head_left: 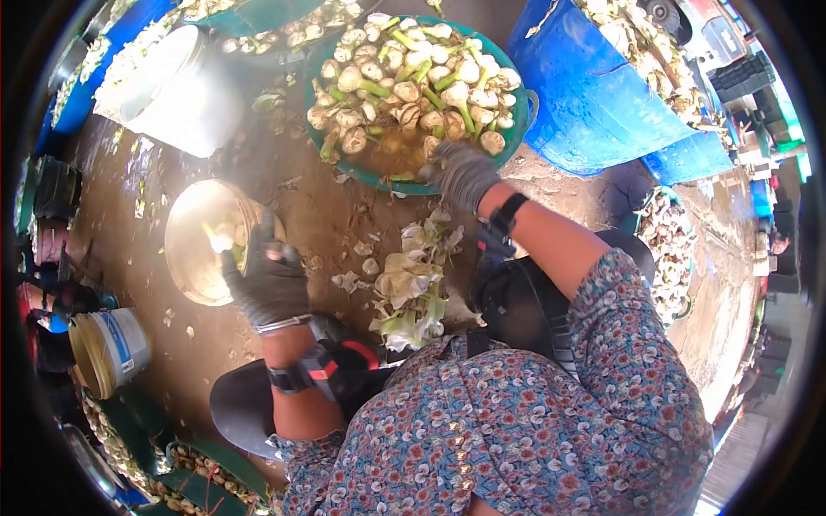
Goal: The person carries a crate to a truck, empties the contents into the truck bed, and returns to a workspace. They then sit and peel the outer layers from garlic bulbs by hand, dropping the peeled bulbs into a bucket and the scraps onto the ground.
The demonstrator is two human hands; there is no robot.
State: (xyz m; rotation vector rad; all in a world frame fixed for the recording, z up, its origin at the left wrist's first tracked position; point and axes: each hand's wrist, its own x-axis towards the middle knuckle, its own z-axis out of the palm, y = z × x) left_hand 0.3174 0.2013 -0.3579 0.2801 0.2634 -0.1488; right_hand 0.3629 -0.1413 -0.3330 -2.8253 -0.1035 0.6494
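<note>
My left hand [268,279], in a grey glove, is beside a whitish bucket [191,288], its fingers apart at the near rim and nothing visible in them. Inside that bucket lie a few pale trimmed garlic bulbs [225,235]. My right hand [463,175], gloved too, reaches over the near rim of a round green basin [379,182]. Its fingers are curled at a brownish garlic bulb [431,147] by the water's edge. Garlic bulbs [404,77] with short green stems are heaped in the basin, above murky brown water.
Peeled leaves and skins [409,279] are piled on the wet floor between my legs. A large blue tub [576,103] stands right of the basin. A white container [185,95] is at upper left, a labelled bucket [116,348] at left, and a basket of bulbs [667,245] at right.
</note>
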